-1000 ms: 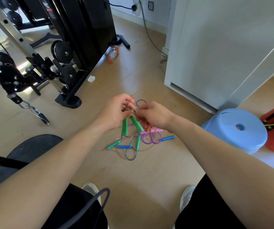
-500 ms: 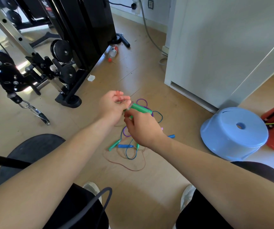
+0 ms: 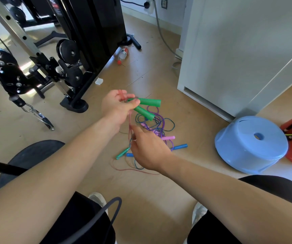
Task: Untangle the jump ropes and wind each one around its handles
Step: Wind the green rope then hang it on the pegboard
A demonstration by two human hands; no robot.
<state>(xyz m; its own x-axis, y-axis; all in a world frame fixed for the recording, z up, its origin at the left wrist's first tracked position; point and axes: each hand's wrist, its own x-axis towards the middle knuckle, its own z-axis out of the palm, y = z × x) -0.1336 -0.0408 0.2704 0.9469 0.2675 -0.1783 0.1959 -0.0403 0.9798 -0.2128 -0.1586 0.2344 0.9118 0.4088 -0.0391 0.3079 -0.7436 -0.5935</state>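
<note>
Two smooth green plastic handles (image 3: 148, 102), cylindrical and slightly flared, fan out from a person's left hand (image 3: 118, 108), its grip clamped on their near ends above the floor. A thin, glossy red cord (image 3: 130, 124) hangs from that hand to the right hand (image 3: 148, 150), whose grip is pinched on it between thumb and fingers. From there the cord trails in a loose loop on the floor. Beyond the right hand, the tangle of ropes (image 3: 159, 124) lies on the pale wood-grain floor (image 3: 159, 191): purple and blue cords looped together, a pink handle (image 3: 168, 138) and a blue handle (image 3: 180, 147) poking out. A round blue plastic stool (image 3: 247, 152) sits at right, near a white cabinet (image 3: 238, 50); a black weight machine (image 3: 89, 32) stands at left.
</note>
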